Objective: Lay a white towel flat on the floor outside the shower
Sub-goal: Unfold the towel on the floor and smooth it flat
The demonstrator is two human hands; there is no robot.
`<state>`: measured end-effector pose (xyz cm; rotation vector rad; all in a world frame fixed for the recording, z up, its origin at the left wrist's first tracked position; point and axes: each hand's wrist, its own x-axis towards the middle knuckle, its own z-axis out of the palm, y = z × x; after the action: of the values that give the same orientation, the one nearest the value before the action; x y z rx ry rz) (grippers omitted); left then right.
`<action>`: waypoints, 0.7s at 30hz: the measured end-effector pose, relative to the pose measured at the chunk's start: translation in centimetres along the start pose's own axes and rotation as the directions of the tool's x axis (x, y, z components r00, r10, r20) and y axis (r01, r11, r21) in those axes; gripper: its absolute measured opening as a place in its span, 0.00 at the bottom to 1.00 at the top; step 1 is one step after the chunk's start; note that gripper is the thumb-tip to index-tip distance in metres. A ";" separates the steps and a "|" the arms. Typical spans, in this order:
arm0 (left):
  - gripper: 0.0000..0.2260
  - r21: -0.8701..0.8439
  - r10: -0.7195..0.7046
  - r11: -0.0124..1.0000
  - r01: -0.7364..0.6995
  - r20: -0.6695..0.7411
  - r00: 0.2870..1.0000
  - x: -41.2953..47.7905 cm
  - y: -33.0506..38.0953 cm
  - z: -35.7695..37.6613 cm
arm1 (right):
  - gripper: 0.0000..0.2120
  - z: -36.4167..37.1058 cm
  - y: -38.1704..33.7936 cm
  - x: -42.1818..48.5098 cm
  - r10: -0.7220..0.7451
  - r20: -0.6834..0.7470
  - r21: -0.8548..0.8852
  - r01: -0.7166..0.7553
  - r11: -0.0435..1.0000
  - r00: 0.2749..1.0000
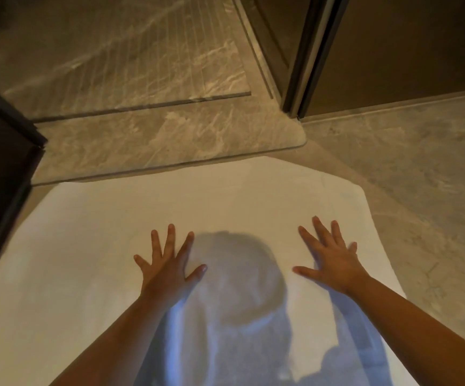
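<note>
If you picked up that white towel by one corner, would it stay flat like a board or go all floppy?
Probably floppy: the white towel lies limp and flush on the floor. Pushed, it would likely slide or bunch, since that floor looks smooth and polished. The left hand and right hand press on it with spread fingers.

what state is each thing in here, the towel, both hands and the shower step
white terry towel: spread flat on the grey marble floor, far edge along the step
left hand: open, fingers spread, palm down on the towel
right hand: open, fingers spread, palm down on the towel
raised marble shower step: bare, nothing lying on it
</note>
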<state>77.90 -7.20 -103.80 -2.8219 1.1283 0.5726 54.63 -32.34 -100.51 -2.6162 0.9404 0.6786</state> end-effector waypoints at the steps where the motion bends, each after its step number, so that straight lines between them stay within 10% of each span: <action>1: 0.35 0.005 0.002 1.000 -0.002 -0.005 1.000 0.3 0.0 0.0 | 0.43 0.1 0.1 0.2 0.005 0.000 0.003 -0.005 1.000 1.000; 21: 0.32 0.000 0.030 1.000 -0.030 0.032 0.999 1.9 0.4 -1.8 | 0.42 -0.4 0.7 1.6 -0.011 -0.072 0.050 0.015 0.999 0.997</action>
<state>79.48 -9.06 -102.79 -2.7893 1.1662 0.6167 55.43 -33.84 -101.08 -2.6154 0.9475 0.5533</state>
